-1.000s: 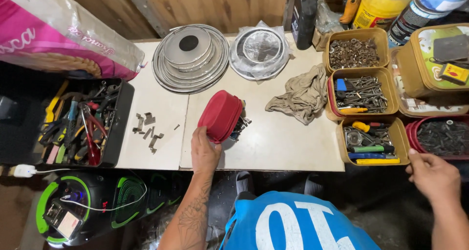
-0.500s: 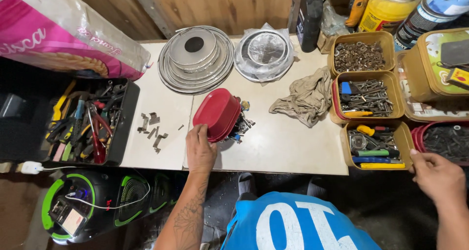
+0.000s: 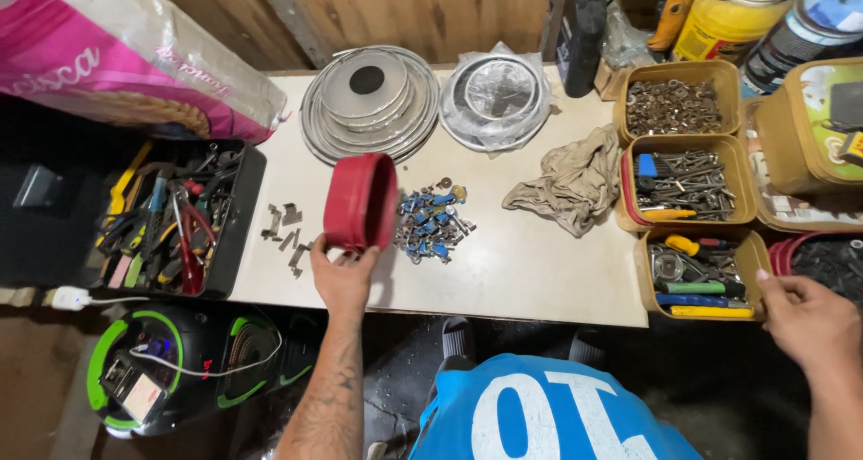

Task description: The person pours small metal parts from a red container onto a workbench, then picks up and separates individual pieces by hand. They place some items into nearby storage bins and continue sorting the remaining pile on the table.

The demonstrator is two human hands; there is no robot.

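Note:
My left hand (image 3: 342,276) grips a red plastic tub (image 3: 361,201) by its lower edge and holds it tipped on its side, mouth facing right. Just beyond the mouth, a pile of small blue and metal parts (image 3: 431,223) lies spilled on the white tabletop (image 3: 530,262). A few grey metal brackets (image 3: 286,235) lie left of the tub. My right hand (image 3: 809,321) hovers with loosely curled fingers at the table's right front corner, holding nothing, beside a tan tub of tools (image 3: 697,276).
Stacked metal lids (image 3: 369,100) and a bagged lid (image 3: 499,96) sit at the back. A rag (image 3: 575,179), two more tan tubs of hardware (image 3: 679,109) (image 3: 688,177), a black tool tray (image 3: 171,215), a pink sack (image 3: 117,55) and bottles (image 3: 582,24) surround the table.
My left hand has tilted the red tub further onto its side, and the small blue and metal parts have poured out onto the table. My right hand stayed near the right corner.

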